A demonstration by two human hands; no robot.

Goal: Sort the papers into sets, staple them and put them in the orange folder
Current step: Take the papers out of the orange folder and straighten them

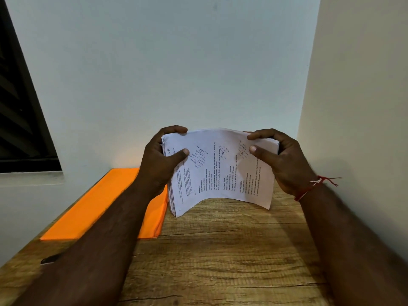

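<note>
Both hands grip paper stack edges, upright on table.

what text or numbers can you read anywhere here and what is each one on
"5.5" (perhaps "S.5"): handwritten, near the top corner of the front sheet of the papers, beside the left hand.
Printed lines and handwritten sums on that same sheet: turned sideways, too small and blurred to read.
Orange folder and table: no text shows.
</note>
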